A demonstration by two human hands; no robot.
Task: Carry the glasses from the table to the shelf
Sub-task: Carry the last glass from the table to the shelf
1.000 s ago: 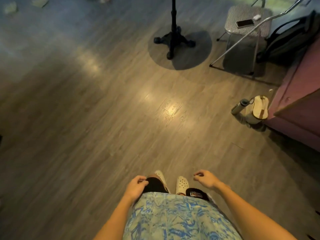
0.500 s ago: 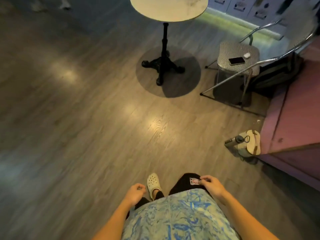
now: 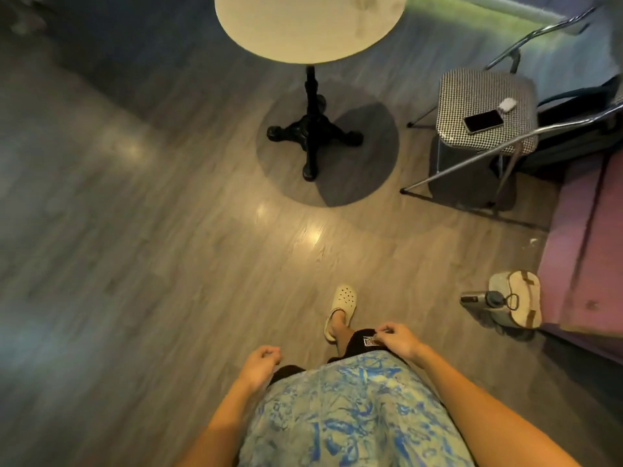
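Head cam, looking down at wood floor (image 3: 168,264). Person standing, both arms hanging low in front of a blue-patterned shirt (image 3: 344,412).

Left hand (image 3: 259,365): loosely curled, fingers drawn together toward the palm, nothing in it. Sits just beside the shirt's left edge, over bare floor.

Right hand (image 3: 397,340): also loosely curled, fingers bunched, holding nothing; fingertips lie at the hem of black shorts (image 3: 360,340), by a small white logo patch. Can't tell if they pinch the fabric or just rest on it.

One foot fwd in a cream clog (image 3: 342,306), pointing toward the table.

Round table (image 3: 310,25) ahead, pale top on a black pedestal w/ four-toed base, top partly cut off by the upper frame edge. Visible part of the top shows no glasses; a faint smudge near the top edge, too blurred to name. Glasses and shelf not in view.

R side: metal-frame chair (image 3: 485,106) w/ checkered seat, near the table. On the seat a dark phone (image 3: 483,121) and, just beside it, a small white object (image 3: 507,104). Further R, a pink-purple cabinet (image 3: 580,251). At its foot, a beige bag (image 3: 517,298) touching a grey bottle (image 3: 478,298) lying on the floor.

Frame edges blurred.
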